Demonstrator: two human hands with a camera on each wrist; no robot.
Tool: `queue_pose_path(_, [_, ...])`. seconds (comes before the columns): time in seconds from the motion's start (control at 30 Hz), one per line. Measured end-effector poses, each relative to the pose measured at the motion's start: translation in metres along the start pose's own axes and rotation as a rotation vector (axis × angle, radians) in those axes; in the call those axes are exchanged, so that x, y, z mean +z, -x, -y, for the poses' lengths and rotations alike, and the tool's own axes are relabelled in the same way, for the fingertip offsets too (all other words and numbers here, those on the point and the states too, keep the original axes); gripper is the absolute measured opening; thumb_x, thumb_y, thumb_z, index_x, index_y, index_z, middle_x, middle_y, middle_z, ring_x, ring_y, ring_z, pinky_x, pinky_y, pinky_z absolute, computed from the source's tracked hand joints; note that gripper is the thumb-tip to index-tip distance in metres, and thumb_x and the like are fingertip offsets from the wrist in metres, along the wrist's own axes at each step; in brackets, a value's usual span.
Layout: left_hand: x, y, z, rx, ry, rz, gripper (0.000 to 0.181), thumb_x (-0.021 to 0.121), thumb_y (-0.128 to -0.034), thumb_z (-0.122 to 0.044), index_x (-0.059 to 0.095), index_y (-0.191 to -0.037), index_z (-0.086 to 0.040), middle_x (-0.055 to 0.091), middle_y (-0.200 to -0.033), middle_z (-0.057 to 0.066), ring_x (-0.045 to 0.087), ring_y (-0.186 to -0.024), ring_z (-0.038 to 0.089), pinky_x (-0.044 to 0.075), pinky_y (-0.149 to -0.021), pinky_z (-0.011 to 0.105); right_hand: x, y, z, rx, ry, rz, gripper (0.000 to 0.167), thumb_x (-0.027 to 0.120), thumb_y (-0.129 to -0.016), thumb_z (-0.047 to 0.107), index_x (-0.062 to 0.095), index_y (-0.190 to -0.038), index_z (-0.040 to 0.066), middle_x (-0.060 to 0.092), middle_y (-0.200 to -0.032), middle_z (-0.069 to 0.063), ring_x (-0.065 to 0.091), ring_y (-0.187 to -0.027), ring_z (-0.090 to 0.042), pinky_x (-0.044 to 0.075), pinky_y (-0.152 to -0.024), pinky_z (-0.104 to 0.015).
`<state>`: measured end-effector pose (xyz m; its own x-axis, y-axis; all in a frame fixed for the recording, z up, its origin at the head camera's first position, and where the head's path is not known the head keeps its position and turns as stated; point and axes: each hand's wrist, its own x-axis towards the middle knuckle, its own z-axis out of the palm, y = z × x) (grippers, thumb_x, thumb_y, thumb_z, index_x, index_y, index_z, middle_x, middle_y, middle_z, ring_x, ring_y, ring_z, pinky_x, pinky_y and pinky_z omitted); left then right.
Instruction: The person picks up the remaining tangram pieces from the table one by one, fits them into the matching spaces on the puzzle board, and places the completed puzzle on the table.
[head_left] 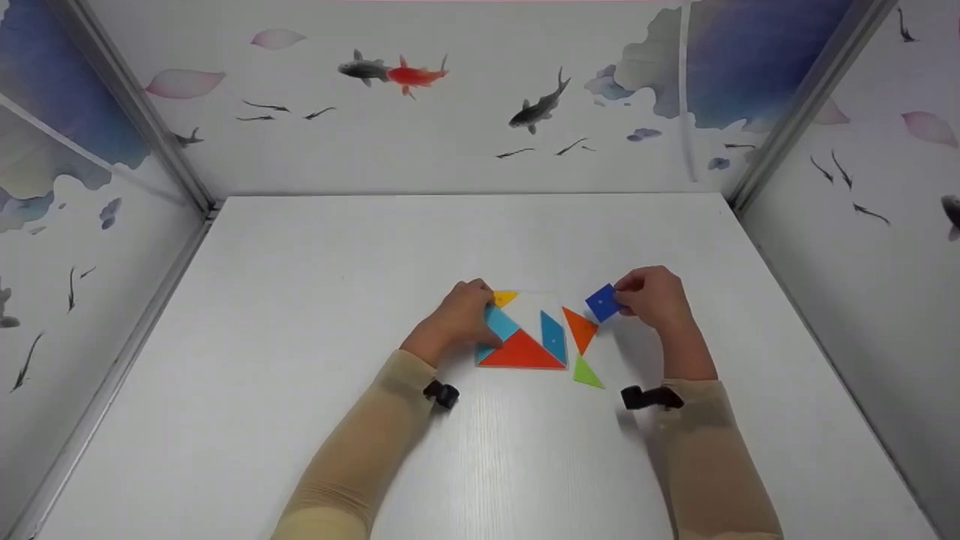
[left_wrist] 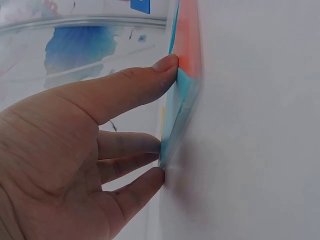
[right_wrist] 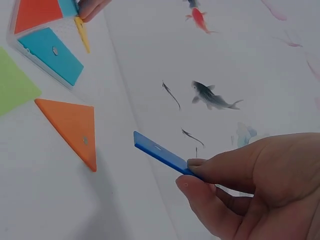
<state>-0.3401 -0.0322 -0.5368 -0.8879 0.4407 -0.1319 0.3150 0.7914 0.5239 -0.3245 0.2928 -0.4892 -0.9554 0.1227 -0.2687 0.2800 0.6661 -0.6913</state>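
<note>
My right hand (head_left: 654, 296) pinches a dark blue square tangram piece (head_left: 601, 303) between thumb and fingers, raised above the table in the right wrist view. My left hand (head_left: 461, 319) rests on the left side of a clear tangram tray (head_left: 525, 367). Its thumb touches the pieces and its extended fingers touch the tray's edge. In the tray lie a large red triangle (head_left: 521, 352), a light blue piece (head_left: 499, 321) partly hidden by the hand, a small yellow triangle (head_left: 505, 298) and a blue parallelogram (head_left: 553, 337).
An orange triangle (head_left: 580, 328) and a light green triangle (head_left: 587, 373) lie on the white table (head_left: 300, 300), right of the tray. Walls printed with fish (head_left: 536, 109) and petals stand along the back and both sides.
</note>
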Motion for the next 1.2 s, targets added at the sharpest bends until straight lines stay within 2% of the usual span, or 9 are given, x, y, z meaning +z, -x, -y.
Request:
queue_pose_path(0.2, [0.000, 0.001, 0.001, 0.004, -0.017, 0.005, 0.066, 0.092, -0.0823, -0.033, 0.068, -0.137, -0.006, 0.056, -0.144, 0.007, 0.049, -0.130, 0.026, 0.053, -0.112, 0.038, 0.010, -0.001, 0.005, -0.023, -0.035, -0.001, 0.026, 0.064, -0.105, 0.009, 0.069, -0.129, 0.004, 0.064, -0.128, -0.021, 0.069, -0.108, -0.030, 0.062, -0.100, -0.039])
queue_pose_path(0.5, [0.000, 0.001, 0.002, -0.016, 0.006, 0.016, 0.066, 0.093, -0.0812, -0.032, 0.068, -0.137, -0.006, 0.056, -0.144, 0.007, 0.049, -0.130, 0.026, 0.054, -0.110, 0.039, 0.035, 0.000, 0.014, -0.064, -0.007, -0.018, 0.024, 0.063, -0.105, 0.008, 0.070, -0.128, 0.003, 0.067, -0.125, -0.019, 0.069, -0.109, -0.032, 0.061, -0.101, -0.042])
queue_pose_path(0.8, [0.001, -0.002, 0.004, 0.042, -0.025, 0.008, 0.063, 0.093, -0.0805, -0.032, 0.071, -0.132, -0.002, 0.058, -0.143, 0.011, 0.051, -0.130, 0.030, 0.053, -0.109, 0.040, 0.053, 0.000, 0.016, -0.132, -0.014, -0.077, 0.023, 0.064, -0.104, 0.007, 0.075, -0.125, 0.004, 0.071, -0.122, -0.019, 0.069, -0.109, -0.033, 0.062, -0.101, -0.043])
queue_pose_path(1.2, [0.003, -0.005, 0.003, -0.023, -0.012, 0.011, 0.064, 0.092, -0.0814, -0.032, 0.069, -0.135, -0.007, 0.056, -0.145, 0.006, 0.050, -0.130, 0.025, 0.053, -0.111, 0.038, 0.070, -0.003, 0.020, -0.131, -0.079, -0.060, 0.026, 0.061, -0.106, 0.010, 0.074, -0.129, 0.008, 0.069, -0.129, -0.015, 0.066, -0.119, -0.033, 0.059, -0.105, -0.045])
